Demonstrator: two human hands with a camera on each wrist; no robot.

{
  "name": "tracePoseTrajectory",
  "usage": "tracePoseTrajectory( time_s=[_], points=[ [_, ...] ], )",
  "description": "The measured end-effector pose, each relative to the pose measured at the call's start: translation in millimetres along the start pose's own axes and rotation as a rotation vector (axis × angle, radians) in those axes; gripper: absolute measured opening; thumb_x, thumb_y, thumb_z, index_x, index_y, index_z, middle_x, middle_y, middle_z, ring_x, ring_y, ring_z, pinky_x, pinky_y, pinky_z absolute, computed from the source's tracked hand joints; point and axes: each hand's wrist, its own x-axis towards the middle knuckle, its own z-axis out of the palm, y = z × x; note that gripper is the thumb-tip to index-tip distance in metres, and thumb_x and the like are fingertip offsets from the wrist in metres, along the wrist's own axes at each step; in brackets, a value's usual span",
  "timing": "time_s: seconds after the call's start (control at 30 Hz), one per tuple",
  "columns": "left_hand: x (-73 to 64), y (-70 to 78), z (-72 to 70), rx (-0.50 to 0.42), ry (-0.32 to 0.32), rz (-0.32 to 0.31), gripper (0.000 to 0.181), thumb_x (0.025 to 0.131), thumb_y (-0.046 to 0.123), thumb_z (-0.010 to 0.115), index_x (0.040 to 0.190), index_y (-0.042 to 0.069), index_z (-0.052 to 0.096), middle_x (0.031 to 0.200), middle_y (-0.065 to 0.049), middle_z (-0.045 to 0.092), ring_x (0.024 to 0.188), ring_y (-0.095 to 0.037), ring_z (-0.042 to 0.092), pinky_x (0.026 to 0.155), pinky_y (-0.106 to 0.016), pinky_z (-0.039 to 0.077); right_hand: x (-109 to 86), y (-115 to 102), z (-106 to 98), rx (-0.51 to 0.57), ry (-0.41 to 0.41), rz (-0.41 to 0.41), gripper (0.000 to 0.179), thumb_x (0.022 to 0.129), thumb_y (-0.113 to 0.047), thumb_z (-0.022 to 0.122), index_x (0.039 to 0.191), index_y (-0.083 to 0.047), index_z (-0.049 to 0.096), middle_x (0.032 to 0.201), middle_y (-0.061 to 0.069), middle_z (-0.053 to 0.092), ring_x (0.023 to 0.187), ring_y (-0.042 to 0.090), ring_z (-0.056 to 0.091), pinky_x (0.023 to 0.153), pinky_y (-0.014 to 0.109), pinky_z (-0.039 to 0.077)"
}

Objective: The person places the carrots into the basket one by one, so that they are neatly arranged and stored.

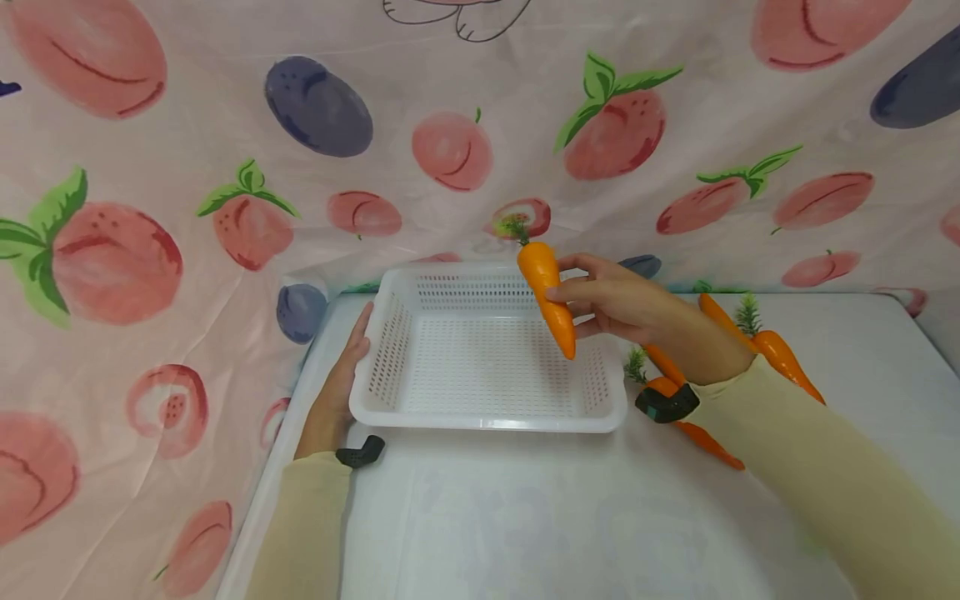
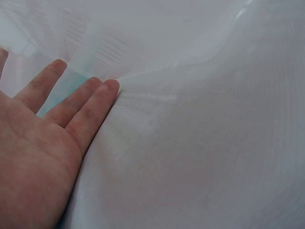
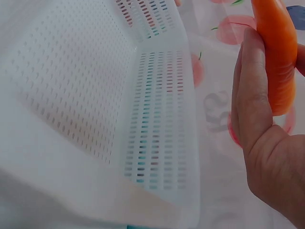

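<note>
An orange toy-like carrot [image 1: 546,292] with a green leafy top is pinched in my right hand [image 1: 611,296], above the right part of a white perforated basket [image 1: 487,422]. The right wrist view shows the same carrot [image 3: 279,57] between the thumb and fingers, beside the basket [image 3: 157,119]. Nothing lies in the basket. At its left side, my left hand [image 1: 341,383] touches the outer wall. In the left wrist view this hand [image 2: 52,124] has its fingers extended, fingertips at the basket's wall.
On the white table [image 1: 480,517], right of the basket, several more carrots [image 1: 783,358] lie partly hidden under my right forearm. A fruit-print cloth [image 1: 360,275] hangs behind the table and along its left side.
</note>
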Motion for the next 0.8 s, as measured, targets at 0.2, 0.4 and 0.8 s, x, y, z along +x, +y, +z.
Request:
tracePoseTrajectory(
  time_s=[0.2,0.4,0.8],
  points=[
    [-0.4,1.4,2.5,-0.009,-0.008,0.006,0.060,0.107,0.034,0.032,0.161,0.049,0.011,0.173,0.014,0.008,0.159,-0.026,0.011,0.115,-0.036,0.032,12.5,1.5,7.0,-0.006,-0.016,-0.007,0.064,0.100,-0.025,0.066,0.150,-0.012,0.029,0.129,0.015,0.057,0.106,0.027,0.068,0.086,0.044,0.060],
    [0.6,-0.7,0.6,0.001,0.006,0.000,0.060,0.107,0.037,0.036,0.161,0.051,0.013,0.172,0.016,0.008,0.159,-0.025,0.009,0.123,-0.048,0.021,19.0,4.4,14.2,-0.002,-0.017,-0.015,0.058,0.100,-0.025,0.064,0.148,-0.015,0.033,0.124,0.013,0.059,0.102,0.027,0.067,0.084,0.044,0.060],
    [2.0,-1.4,-1.1,0.025,0.019,-0.005,0.063,0.107,0.038,0.034,0.163,0.044,0.006,0.172,0.015,0.010,0.159,-0.026,0.014,0.121,-0.050,0.027,24.7,5.8,25.2,-0.006,-0.007,0.015,0.055,0.100,-0.023,0.065,0.146,-0.018,0.036,0.128,0.015,0.057,0.106,0.028,0.065,0.085,0.046,0.059]
  ],
)
